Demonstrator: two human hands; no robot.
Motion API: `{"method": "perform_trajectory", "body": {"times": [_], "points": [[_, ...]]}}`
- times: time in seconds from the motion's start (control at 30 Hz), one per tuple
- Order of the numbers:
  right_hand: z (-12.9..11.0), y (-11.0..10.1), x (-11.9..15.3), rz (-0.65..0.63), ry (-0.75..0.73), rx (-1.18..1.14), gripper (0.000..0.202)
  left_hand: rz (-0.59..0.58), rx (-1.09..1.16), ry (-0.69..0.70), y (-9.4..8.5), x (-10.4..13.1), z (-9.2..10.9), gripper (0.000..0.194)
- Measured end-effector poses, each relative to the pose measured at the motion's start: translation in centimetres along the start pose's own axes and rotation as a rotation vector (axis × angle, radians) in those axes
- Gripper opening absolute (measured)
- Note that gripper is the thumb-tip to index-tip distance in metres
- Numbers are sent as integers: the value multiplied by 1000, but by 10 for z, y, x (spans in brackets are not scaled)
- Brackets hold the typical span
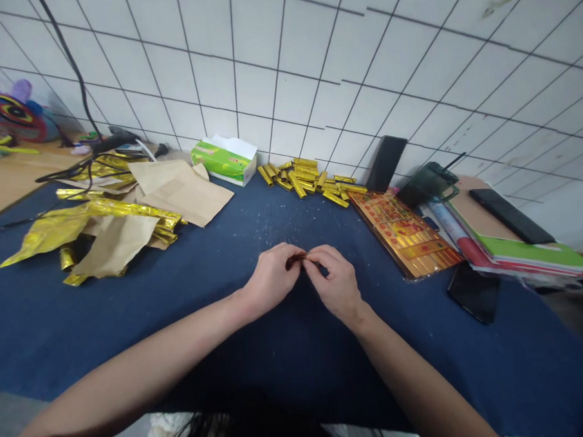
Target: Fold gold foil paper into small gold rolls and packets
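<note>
My left hand and my right hand meet over the middle of the dark blue cloth. The fingers of both are closed, thumb against fingertips, around something small and brownish between them, mostly hidden by the fingers. Beyond the hands, near the wall, lies a loose pile of short gold foil rolls. Small pale specks are scattered on the cloth between the pile and my hands.
Brown paper and gold foil sheets lie at the left, with a black cable. A green tissue pack stands by the wall. On the right are an orange-gold packet, a dark mug, a phone and stacked books.
</note>
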State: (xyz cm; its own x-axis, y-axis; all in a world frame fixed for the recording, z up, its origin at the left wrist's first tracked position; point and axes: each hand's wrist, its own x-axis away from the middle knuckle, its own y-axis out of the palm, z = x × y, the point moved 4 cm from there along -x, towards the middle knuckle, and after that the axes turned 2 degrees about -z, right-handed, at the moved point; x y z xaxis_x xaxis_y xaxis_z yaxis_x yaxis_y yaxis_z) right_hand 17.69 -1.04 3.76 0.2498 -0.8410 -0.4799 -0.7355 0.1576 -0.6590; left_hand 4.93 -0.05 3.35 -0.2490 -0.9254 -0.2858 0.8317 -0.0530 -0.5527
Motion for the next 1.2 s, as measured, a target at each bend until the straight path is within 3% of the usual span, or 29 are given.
{"method": "perform_trajectory", "body": {"times": [0.27,0.87,1.1,1.2], "points": [[1,2,-1,-40,-16,-2,11,3,72,-48,0,1,-6,25],[5,1,-3,-74,86,-136,12,-25,206,-21,5,3,-8,24],[4,2,0,-9,134,-42,9,-42,178,59,5,9,4,29],[5,1,1,32,114,-45,8,-53,238,15,9,10,3,25]]}}
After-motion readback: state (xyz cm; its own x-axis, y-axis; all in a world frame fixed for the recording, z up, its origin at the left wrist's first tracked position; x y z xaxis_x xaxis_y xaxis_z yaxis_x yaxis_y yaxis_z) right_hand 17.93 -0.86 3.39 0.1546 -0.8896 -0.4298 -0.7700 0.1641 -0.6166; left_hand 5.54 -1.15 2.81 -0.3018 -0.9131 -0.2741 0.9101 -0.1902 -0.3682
